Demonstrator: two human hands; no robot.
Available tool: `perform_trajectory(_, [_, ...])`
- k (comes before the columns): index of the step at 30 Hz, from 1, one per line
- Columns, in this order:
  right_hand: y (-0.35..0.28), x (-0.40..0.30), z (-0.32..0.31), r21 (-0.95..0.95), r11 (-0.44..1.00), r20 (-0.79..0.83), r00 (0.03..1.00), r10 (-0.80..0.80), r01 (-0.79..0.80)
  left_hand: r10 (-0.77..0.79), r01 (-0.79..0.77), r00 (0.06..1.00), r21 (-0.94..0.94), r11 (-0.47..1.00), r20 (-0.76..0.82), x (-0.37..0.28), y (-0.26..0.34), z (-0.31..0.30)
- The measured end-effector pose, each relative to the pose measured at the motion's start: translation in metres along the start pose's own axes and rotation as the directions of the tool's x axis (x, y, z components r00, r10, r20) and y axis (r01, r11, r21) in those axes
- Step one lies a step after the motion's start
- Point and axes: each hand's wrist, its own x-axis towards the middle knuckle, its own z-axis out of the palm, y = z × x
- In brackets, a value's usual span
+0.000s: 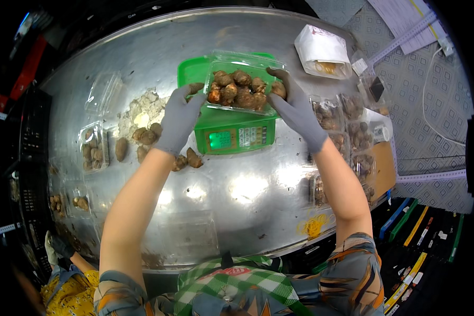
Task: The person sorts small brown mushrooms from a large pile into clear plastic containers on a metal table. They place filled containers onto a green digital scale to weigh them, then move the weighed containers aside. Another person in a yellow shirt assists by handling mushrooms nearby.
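A clear plastic clamshell container (237, 110) with its lid open holds several brown, soil-marked taro corms (243, 94). It is over the pan of a green digital scale (189, 73), whose display is lit. My left hand (181, 116), in a grey glove with dirty fingertips, grips the container's left edge. At the right side, my gloved right hand (298, 104) has a single taro corm (278, 89) between thumb and fingers, beside the container's right wall. Loose corms (146, 136) lie left of the scale and partly behind my left wrist; another corm (194, 158) lies before it.
Filled clamshells (361, 136) stand in rows at the right of the metal table (260, 221); another filled clamshell (93, 150) is at left. A white paper bag (324, 49) stands back right. Yellow rubber bands (316, 226) lie near the front edge. Another person's gloved hand (61, 245) shows lower left.
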Motion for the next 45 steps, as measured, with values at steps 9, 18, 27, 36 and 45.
perform_trajectory(9, [0.01, 0.049, -0.016, -0.237, 0.956, 0.011, 0.985, -0.174, 0.171, -0.04, 0.219, 0.934, -0.482, 0.848, 0.354, 0.045, 0.024, 0.033])
perform_trajectory(18, [-0.029, 0.018, -0.013, -0.107, 0.994, 0.224, 0.974, -0.006, 0.03, 0.097, -0.087, 0.931, -0.045, 0.995, 0.351, 0.041, 0.032, 0.043])
perform_trajectory(27, [-0.033, -0.007, -0.037, 0.044, 0.998, 0.17, 0.985, 0.031, -0.039, 0.201, -0.268, 0.917, 0.16, 0.95, 0.345, 0.003, 0.039, 0.031])
perform_trajectory(36, [-0.007, -0.07, -0.062, 0.136, 0.964, 0.032, 0.973, 0.227, -0.229, 0.006, 0.005, 0.998, -0.175, 0.985, 0.057, -0.05, -0.012, -0.049])
perform_trajectory(45, [0.002, -0.082, -0.047, 0.155, 0.934, 0.099, 0.946, 0.31, -0.322, -0.018, 0.019, 1.0, 0.052, 0.998, -0.022, -0.057, -0.072, -0.075])
